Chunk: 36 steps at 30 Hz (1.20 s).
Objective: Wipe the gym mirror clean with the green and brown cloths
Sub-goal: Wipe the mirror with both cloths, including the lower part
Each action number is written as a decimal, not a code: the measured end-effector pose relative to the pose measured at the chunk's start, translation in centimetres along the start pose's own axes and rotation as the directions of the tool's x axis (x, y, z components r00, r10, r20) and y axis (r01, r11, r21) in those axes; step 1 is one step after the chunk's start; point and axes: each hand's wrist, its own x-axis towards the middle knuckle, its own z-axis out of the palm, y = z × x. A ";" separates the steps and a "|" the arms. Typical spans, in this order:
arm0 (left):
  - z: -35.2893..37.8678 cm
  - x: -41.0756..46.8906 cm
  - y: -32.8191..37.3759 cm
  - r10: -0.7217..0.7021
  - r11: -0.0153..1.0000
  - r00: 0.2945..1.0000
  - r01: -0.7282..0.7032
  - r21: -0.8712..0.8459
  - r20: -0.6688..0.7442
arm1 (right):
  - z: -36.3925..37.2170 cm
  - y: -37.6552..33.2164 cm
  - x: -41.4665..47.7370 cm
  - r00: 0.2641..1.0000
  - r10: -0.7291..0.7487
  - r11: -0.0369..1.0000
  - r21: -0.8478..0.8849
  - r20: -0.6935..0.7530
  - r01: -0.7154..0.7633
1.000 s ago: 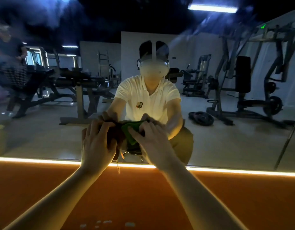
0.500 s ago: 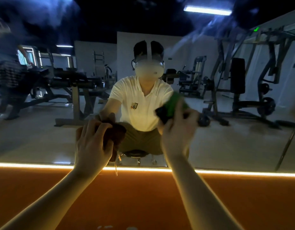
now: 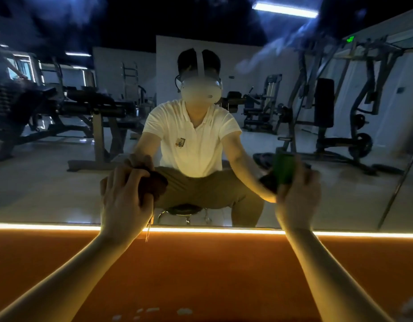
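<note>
The gym mirror (image 3: 340, 194) fills the wall ahead, with hazy smears near its top. My left hand (image 3: 125, 201) presses the brown cloth (image 3: 155, 183) flat against the glass low down, left of centre; a thread hangs from the cloth. My right hand (image 3: 298, 198) holds the green cloth (image 3: 283, 170) against the mirror further right, at about the same height. The cloth is blurred by motion. My reflection sits on a stool between the two hands.
A lit strip (image 3: 212, 230) runs along the mirror's bottom edge, above an orange floor (image 3: 201, 275). Small white scraps (image 3: 184, 311) lie on the floor near me. Gym machines and benches show only as reflections.
My right hand has swept the green cloth rightward across the glass, away from the left hand. My left hand with the brown cloth has stayed almost in place.
</note>
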 end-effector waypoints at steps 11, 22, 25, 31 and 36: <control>-2.3 -0.4 -3.4 0.009 0.997 0.999 -0.012 0.083 0.038 | 3.3 -10.7 -2.8 0.998 0.046 0.962 0.270 -0.045 -0.033; -4.3 -1.4 -8.0 0.094 0.987 0.989 -0.108 0.122 0.115 | 7.4 -14.5 -12.1 0.500 -0.822 0.567 0.323 0.272 0.758; -4.0 -1.0 -7.8 0.096 0.990 0.988 -0.107 0.093 0.119 | 4.9 -9.8 -8.5 0.675 -0.718 0.696 0.165 0.170 0.699; -3.7 -0.5 -8.1 0.137 0.989 0.988 -0.140 0.038 0.074 | 2.7 -4.8 -4.6 0.970 0.241 0.971 0.004 -0.014 -0.241; -4.0 -0.8 -9.0 0.193 0.980 0.981 -0.194 0.034 0.035 | 6.1 -14.7 -8.2 1.000 0.022 0.994 0.108 -0.013 -0.020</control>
